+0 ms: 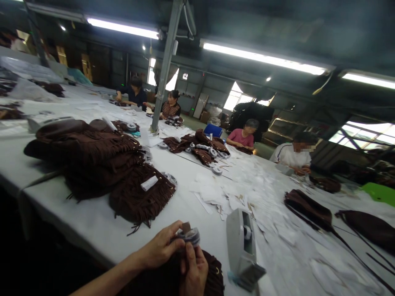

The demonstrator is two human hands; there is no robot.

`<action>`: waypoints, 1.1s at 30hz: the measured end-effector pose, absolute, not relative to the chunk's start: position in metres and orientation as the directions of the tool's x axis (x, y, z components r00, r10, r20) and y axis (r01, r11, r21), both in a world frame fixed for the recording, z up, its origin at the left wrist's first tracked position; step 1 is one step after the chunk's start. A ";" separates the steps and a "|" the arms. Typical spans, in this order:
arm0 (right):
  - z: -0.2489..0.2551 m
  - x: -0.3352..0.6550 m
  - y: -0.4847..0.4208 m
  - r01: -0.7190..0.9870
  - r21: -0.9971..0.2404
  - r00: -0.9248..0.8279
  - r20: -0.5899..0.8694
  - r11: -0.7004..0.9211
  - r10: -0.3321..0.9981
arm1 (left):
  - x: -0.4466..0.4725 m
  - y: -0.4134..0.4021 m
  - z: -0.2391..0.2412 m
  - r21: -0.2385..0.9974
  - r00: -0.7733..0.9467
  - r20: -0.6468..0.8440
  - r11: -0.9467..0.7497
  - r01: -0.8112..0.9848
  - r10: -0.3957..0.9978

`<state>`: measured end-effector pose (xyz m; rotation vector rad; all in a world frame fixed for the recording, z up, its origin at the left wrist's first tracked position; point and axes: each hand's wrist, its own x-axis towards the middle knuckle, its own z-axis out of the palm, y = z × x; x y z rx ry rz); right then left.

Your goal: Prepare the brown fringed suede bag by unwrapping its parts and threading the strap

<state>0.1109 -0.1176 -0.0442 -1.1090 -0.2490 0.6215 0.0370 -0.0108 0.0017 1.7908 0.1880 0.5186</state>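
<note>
At the near edge of the long white table (101, 222), my left hand (160, 246) pinches a small grey roll of tape (189, 236) with a brown tab on top. My right hand (194, 271) is closed just below it, fingers pressed against the same roll and the dark brown fringed bag (212, 275) lying under both hands. The bag is partly hidden by my hands and forearm.
A grey tape dispenser (243, 246) stands right of my hands. A pile of brown fringed bags (101, 164) lies at left, white paper scraps (234, 193) mid-table, more brown bags (308, 209) at right. Several seated people (243, 137) work on the far side; a steel post (163, 70) rises from the table.
</note>
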 end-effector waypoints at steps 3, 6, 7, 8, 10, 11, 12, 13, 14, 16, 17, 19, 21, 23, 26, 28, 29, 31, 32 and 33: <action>-0.042 0.111 -0.116 -0.336 -0.900 0.805 -0.122 0.276 0.580 | 0.035 -0.011 0.002 0.919 0.857 0.333 -0.341 -0.200 0.394; -0.041 0.110 -0.115 -0.319 -0.916 0.810 -0.131 0.243 0.571 | 0.036 -0.012 0.004 0.891 0.844 0.363 -0.413 -0.190 0.395; -0.040 0.110 -0.114 -0.315 -0.920 0.813 -0.134 0.234 0.566 | 0.036 -0.012 0.005 0.885 0.849 0.354 -0.435 -0.167 0.393; -0.040 0.110 -0.114 -0.312 -0.922 0.818 -0.139 0.228 0.558 | 0.036 -0.011 0.005 0.880 0.856 0.339 -0.453 -0.142 0.391; -0.038 0.109 -0.112 -0.319 -0.921 0.828 -0.156 0.224 0.538 | 0.037 -0.009 0.006 0.883 0.874 0.300 -0.457 -0.104 0.382; -0.038 0.109 -0.111 -0.327 -0.918 0.831 -0.166 0.224 0.531 | 0.037 -0.008 0.007 0.891 0.884 0.280 -0.444 -0.094 0.374; -0.037 0.109 -0.110 -0.335 -0.915 0.831 -0.176 0.224 0.527 | 0.037 -0.006 0.008 0.902 0.892 0.260 -0.422 -0.089 0.370; -0.037 0.109 -0.109 -0.341 -0.913 0.831 -0.182 0.223 0.526 | 0.036 -0.004 0.009 0.915 0.897 0.245 -0.394 -0.088 0.368; -0.037 0.109 -0.107 -0.343 -0.913 0.830 -0.183 0.222 0.526 | 0.036 -0.003 0.011 0.927 0.902 0.233 -0.365 -0.093 0.363; -0.037 0.109 -0.105 -0.338 -0.915 0.833 -0.181 0.221 0.523 | 0.036 -0.001 0.014 0.944 0.913 0.222 -0.309 -0.113 0.344; -0.037 0.109 -0.104 -0.337 -0.916 0.833 -0.182 0.219 0.522 | 0.036 -0.001 0.015 0.951 0.914 0.219 -0.282 -0.123 0.340; -0.037 0.110 -0.102 -0.342 -0.916 0.828 -0.189 0.208 0.528 | 0.037 -0.003 0.013 0.962 0.906 0.215 -0.241 -0.131 0.365; -0.037 0.113 -0.103 -0.332 -0.928 0.811 -0.188 0.171 0.554 | 0.038 -0.006 0.010 0.965 0.872 0.212 -0.233 -0.117 0.441; -0.036 0.118 -0.105 -0.288 -0.951 0.794 -0.173 0.110 0.583 | 0.039 -0.006 0.005 0.960 0.834 0.218 -0.263 -0.091 0.507; -0.033 0.125 -0.111 -0.236 -0.972 0.754 -0.171 0.018 0.634 | 0.040 -0.001 0.001 0.956 0.809 0.214 -0.289 -0.057 0.547; -0.031 0.129 -0.115 -0.218 -0.976 0.715 -0.175 -0.021 0.677 | 0.042 0.006 0.002 0.974 0.839 0.163 -0.222 -0.052 0.520; -0.031 0.131 -0.117 -0.205 -0.978 0.704 -0.172 -0.035 0.689 | 0.042 0.010 0.003 0.983 0.862 0.133 -0.173 -0.054 0.488; -0.031 0.134 -0.119 -0.167 -0.984 0.709 -0.160 -0.057 0.687 | 0.043 0.016 0.005 0.993 0.908 0.099 -0.095 -0.065 0.408; -0.032 0.135 -0.119 -0.145 -0.987 0.718 -0.153 -0.069 0.680 | 0.043 0.019 0.006 0.995 0.925 0.093 -0.077 -0.069 0.369; -0.032 0.136 -0.120 -0.123 -0.989 0.728 -0.145 -0.080 0.670 | 0.043 0.020 0.007 0.995 0.937 0.090 -0.070 -0.070 0.337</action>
